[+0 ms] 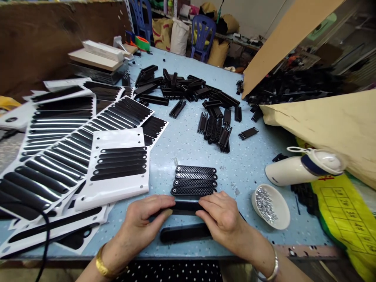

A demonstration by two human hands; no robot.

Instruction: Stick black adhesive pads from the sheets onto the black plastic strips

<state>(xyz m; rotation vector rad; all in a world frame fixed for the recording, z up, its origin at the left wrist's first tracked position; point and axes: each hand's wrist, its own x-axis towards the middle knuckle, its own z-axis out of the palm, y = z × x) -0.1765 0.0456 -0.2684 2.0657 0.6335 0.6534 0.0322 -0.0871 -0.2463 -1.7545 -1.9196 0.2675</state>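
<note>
Between my two hands lies a black strip-like piece (185, 208), near the front of the blue speckled table. My left hand (148, 215) grips its left end, thumb and fingers pressed together. At its right end, my right hand (219, 215) pinches it the same way. Just beyond it, several black textured bars (195, 183) with silver rivets at their ends lie side by side. Closer to me is a long black rounded piece (185, 233), its right end hidden by my right hand. A white sheet (120, 160) of black strips lies to the left.
More strip sheets (64, 152) cover the left side. Black parts (188, 88) are heaped at the back. On the right stand a bowl of small silver pieces (266, 203), a white bottle lying on its side (284, 171) and a yellow bag (346, 211).
</note>
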